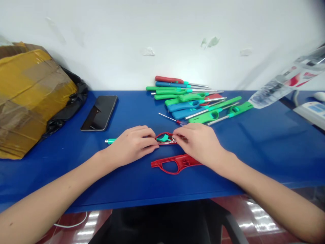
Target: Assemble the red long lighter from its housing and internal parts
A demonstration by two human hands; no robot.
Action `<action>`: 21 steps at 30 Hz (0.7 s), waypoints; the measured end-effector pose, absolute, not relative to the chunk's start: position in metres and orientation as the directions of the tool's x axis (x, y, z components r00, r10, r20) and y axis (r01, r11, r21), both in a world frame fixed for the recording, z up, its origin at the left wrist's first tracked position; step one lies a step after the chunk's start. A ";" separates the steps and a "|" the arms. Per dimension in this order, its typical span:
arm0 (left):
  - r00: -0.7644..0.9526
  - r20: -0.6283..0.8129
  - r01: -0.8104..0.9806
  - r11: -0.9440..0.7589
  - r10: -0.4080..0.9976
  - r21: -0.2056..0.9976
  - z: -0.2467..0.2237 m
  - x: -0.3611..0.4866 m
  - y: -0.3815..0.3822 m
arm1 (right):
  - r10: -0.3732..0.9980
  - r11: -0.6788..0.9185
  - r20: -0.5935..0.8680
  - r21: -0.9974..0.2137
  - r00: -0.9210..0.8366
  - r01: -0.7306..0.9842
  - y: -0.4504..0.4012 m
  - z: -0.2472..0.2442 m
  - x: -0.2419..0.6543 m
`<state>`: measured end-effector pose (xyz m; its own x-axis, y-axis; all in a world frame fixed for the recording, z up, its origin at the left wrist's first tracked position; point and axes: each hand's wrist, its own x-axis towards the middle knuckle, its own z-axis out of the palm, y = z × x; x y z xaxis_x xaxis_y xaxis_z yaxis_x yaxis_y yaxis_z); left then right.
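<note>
One red casing half (167, 144), white wires (173, 138) showing, midway between the tabletop's (127, 184) front and back edges
Left hand (134, 145) pinches its left end, right hand (200, 143) grips its other end by the wires; another red half (182, 161) lies nearer the front edge

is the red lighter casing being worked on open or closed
Open: a green piece and white wires lie exposed in the red casing, and another red half lies apart.

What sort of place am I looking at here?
Probably a small workshop or repair bench: on the blue table lie a pile of long-necked lighters, what looks like a screwdriver, and an open red casing half.
</note>
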<state>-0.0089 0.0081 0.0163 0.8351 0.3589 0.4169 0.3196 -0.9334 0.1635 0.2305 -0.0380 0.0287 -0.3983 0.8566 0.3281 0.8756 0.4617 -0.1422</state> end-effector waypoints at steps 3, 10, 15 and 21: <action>0.839 0.405 0.323 -0.931 0.364 0.168 0.017 -0.009 0.008 | 0.814 0.544 0.330 -0.146 -0.478 0.826 -0.038 0.030 0.235; 0.832 0.393 0.338 -0.919 0.392 0.202 0.019 -0.009 0.006 | 0.763 0.645 0.272 -0.258 -0.586 0.720 -0.035 0.040 0.255; 0.828 0.378 0.353 -0.909 0.413 0.221 0.018 -0.009 0.007 | 0.742 0.667 0.285 -0.229 -0.607 0.709 -0.032 0.040 0.264; 0.814 0.365 0.362 -0.886 0.452 0.289 0.017 -0.009 0.007 | 0.693 0.718 0.306 -0.206 -0.653 0.665 -0.030 0.037 0.264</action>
